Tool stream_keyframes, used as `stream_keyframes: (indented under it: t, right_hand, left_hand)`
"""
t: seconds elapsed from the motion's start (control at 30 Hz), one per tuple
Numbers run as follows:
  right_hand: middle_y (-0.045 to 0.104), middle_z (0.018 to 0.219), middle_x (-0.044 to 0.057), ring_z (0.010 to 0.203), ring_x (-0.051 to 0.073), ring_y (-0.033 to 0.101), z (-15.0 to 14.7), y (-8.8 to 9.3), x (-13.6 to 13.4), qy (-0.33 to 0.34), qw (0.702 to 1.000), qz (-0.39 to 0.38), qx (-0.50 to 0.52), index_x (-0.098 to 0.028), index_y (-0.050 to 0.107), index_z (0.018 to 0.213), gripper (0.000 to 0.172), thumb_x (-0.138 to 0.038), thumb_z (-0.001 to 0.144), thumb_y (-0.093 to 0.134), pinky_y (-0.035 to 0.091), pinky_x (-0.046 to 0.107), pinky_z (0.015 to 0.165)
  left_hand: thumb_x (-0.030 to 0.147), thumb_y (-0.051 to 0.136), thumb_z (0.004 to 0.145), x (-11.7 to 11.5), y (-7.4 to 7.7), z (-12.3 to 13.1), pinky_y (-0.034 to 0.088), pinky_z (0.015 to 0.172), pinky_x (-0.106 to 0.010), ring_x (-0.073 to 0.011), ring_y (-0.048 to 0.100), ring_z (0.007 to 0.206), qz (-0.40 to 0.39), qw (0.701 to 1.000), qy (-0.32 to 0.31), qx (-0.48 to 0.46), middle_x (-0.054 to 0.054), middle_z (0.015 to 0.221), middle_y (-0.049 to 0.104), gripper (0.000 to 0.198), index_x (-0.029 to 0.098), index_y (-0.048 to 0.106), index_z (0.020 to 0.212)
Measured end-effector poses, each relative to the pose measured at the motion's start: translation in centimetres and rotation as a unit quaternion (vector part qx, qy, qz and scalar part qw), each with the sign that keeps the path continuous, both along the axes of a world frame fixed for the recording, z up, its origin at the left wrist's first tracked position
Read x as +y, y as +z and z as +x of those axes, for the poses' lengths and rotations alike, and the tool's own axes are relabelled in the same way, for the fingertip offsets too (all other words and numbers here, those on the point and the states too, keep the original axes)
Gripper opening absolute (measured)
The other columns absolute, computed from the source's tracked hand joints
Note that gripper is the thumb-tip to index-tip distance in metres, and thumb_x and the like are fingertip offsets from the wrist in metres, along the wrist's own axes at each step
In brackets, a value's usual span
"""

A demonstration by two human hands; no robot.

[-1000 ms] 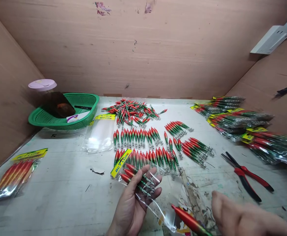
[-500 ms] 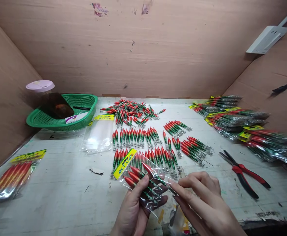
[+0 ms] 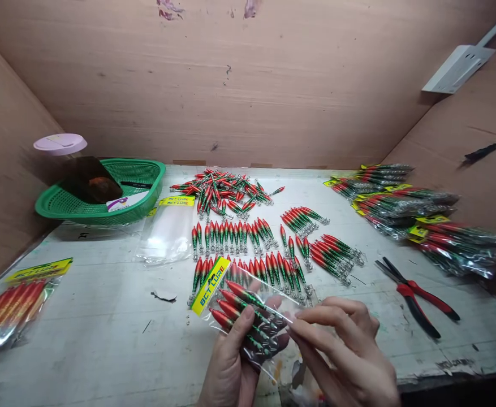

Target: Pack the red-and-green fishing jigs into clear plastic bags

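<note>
My left hand (image 3: 233, 356) grips a clear plastic bag (image 3: 279, 297) with its thumb on top. A yellow and green label (image 3: 209, 285) reading "BCT LURE" crosses the bag's far end. Inside lie several red and green fishing lures (image 3: 243, 294) side by side, heads toward the label and hooks toward my right hand. My right hand (image 3: 341, 339) has its thumb and fingers pinched on the bag's right edge, close to the hooks. Just beyond the bag stand rows of matching loose lures (image 3: 279, 268), partly covered by it.
Loose lures lie heaped (image 3: 222, 189) at the back. Empty bags (image 3: 167, 232) lie left, beside a green basket (image 3: 150, 209) with a lidded cup (image 3: 61, 144). Filled bags (image 3: 455, 243) and red-handled pliers (image 3: 419, 299) are right; a bag of orange-red lures (image 3: 14, 305) is far left.
The top lure has slid further into the bag, toward the label, and now lies beside the others. My right fingers have moved slightly left, onto the bag's edge.
</note>
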State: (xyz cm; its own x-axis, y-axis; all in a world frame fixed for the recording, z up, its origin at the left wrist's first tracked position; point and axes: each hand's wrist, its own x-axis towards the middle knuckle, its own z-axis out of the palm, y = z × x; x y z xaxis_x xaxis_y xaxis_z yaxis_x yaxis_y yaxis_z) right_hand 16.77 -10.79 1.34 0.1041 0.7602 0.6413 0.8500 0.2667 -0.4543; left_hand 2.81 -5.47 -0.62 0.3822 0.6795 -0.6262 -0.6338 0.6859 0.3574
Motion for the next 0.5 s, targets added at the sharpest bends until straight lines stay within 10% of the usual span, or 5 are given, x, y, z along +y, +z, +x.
stream_keyframes:
  t: [0.17, 0.3, 0.5]
  right_hand:
    - [0.061, 0.088, 0.007, 0.087, 0.024, 0.056, 5.1, -1.1, 0.6, -0.116, 0.990, -0.022, 0.074, -0.026, 0.063, 0.092, 0.008, -0.025, 0.086, 0.058, 0.045, 0.041, 0.078]
    - [0.064, 0.087, 0.006, 0.080, 0.022, 0.059, 9.0, -4.7, 1.8, -0.065, 0.980, -0.186, 0.006, -0.023, 0.064, 0.092, 0.017, -0.034, 0.089, 0.051, 0.050, 0.035, 0.066]
    - [0.063, 0.093, 0.009, 0.082, 0.022, 0.059, 9.8, -6.8, 5.0, -0.079, 0.981, -0.176, -0.012, -0.019, 0.060, 0.103, 0.022, -0.032, 0.089, 0.048, 0.050, 0.034, 0.067]
  left_hand:
    - [0.023, 0.054, 0.089, 1.1, 0.9, -1.1, 0.060, 0.067, -0.032, -0.0261, 0.070, 0.093, -0.014, 0.999, 0.030, 0.014, -0.014, 0.119, 0.066, 0.054, 0.021, 0.039, 0.141]
    - [0.018, 0.052, 0.090, 1.7, 1.4, -1.4, 0.061, 0.068, -0.032, -0.0256, 0.069, 0.095, -0.027, 0.998, 0.045, 0.027, -0.015, 0.118, 0.067, 0.052, 0.018, 0.040, 0.141]
    - [0.014, 0.053, 0.088, 1.5, 1.4, -0.9, 0.061, 0.069, -0.033, -0.0269, 0.068, 0.100, -0.034, 0.998, 0.021, 0.050, -0.015, 0.114, 0.069, 0.050, 0.017, 0.044, 0.138]
